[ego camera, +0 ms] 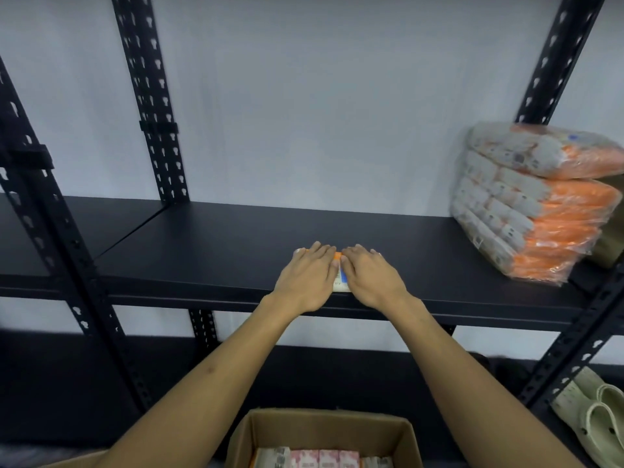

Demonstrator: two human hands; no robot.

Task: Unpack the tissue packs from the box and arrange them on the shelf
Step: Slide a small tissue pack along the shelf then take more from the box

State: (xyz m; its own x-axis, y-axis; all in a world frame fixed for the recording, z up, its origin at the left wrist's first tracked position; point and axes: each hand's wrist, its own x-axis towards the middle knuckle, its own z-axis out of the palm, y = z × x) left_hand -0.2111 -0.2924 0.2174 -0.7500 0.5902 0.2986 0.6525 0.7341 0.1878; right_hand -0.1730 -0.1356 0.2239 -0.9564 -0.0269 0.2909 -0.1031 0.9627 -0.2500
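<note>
The left hand (304, 280) and right hand (373, 278) lie flat, fingers straight, gripping nothing, atop a tissue pack (341, 281) at the shelf (202, 261) front edge.

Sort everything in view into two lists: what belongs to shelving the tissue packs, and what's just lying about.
Belongs to the job: tissue pack under the left hand and right hand; shelf; cardboard box; packs in the box; wrapped orange bundles on the shelf, likely tissue too.
Lying about: pale clogs at lower right; brown thing behind the bundles.
</note>
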